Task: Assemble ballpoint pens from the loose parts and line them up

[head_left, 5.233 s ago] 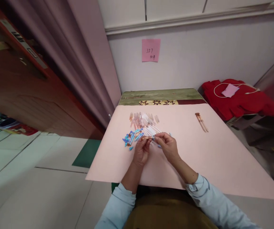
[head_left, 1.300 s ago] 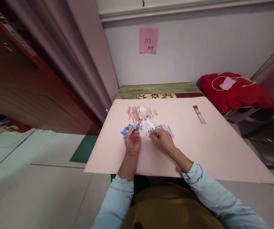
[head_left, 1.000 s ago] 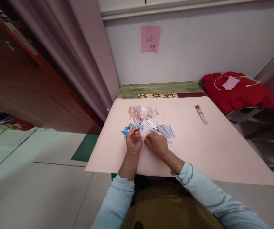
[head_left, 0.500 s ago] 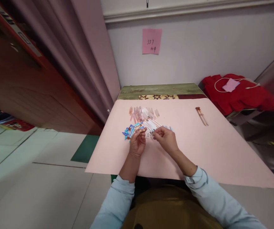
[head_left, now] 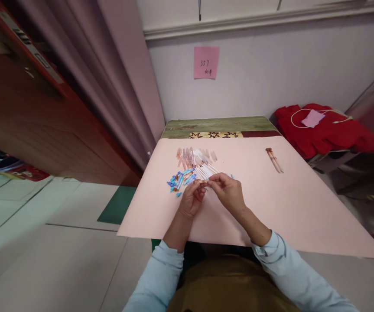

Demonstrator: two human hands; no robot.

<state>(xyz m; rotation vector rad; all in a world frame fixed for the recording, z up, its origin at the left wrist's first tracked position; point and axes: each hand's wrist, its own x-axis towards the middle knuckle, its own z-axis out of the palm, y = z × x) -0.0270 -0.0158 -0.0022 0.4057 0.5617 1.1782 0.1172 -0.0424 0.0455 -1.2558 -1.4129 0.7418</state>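
Note:
My left hand (head_left: pixel 191 201) is closed, pinching a short tan pen piece (head_left: pixel 203 182) between thumb and fingers. Against the other end of that piece, the fingertips of my right hand (head_left: pixel 229 190) are pressed together; whatever small part they hold is too hidden to name. Just beyond my left hand lies a heap of blue and brown pen pieces (head_left: pixel 177 178). Slim white pen refills (head_left: pixel 204 172) fan out behind my fingertips, partly covered by my right hand. Farther back are clear and pinkish pen tubes (head_left: pixel 187 158) in a loose group.
Two brown-topped pens (head_left: pixel 274 160) lie on the right of the pink sheet (head_left: pixel 304 212) covering the table. Red cloth (head_left: pixel 333 141) with a white cable sits beyond the right edge. A pink note (head_left: pixel 206 63) is on the wall; a wooden door (head_left: pixel 60 143) stands left.
My hands have come together, so the tan piece now meets my right fingertips. A small blue piece shows apart from the heap beside my left hand. The camera view has tilted slightly up.

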